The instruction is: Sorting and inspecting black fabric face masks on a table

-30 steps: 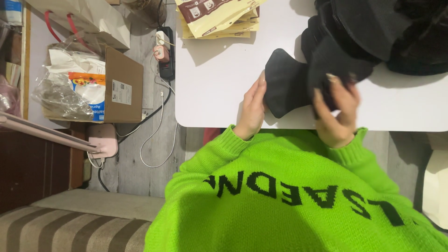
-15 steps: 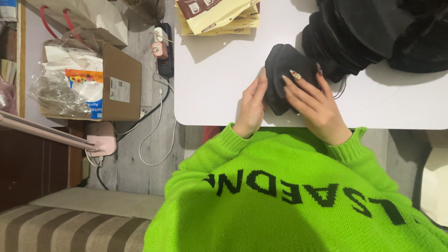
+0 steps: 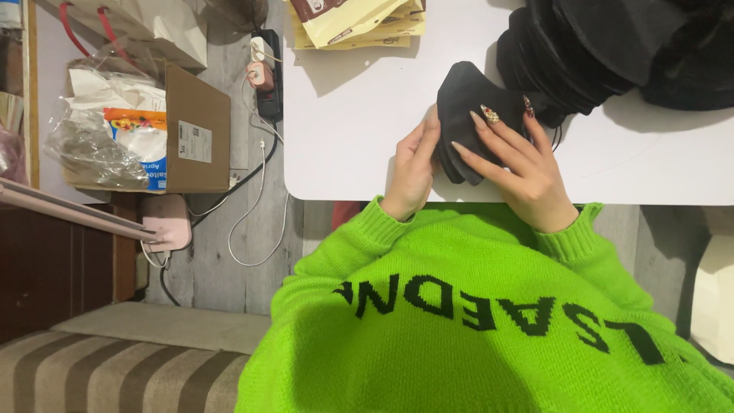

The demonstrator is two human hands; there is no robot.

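A small folded black cloth [image 3: 461, 103] lies on the white table [image 3: 344, 130] near its front edge. My left hand [image 3: 413, 170] cups the cloth's left edge, fingers together and upright against it. My right hand [image 3: 518, 164], with long decorated nails, lies flat over the cloth's right side and presses it down, fingers spread. Just right of the cloth, a large heap of black garments [image 3: 612, 53] covers the table's far right part. Both my sleeves are bright green knit.
A stack of pale yellow pouches [image 3: 355, 19] sits at the table's far edge. Left of the table on the floor are a cardboard box [image 3: 195, 130] with plastic wrap, a power strip [image 3: 267, 73] with cables, and a striped couch [image 3: 107, 375].
The black cloth has been folded into a smaller bundle. My right hand moved from gripping its right end to lying flat on top. My left hand stayed at its left edge.
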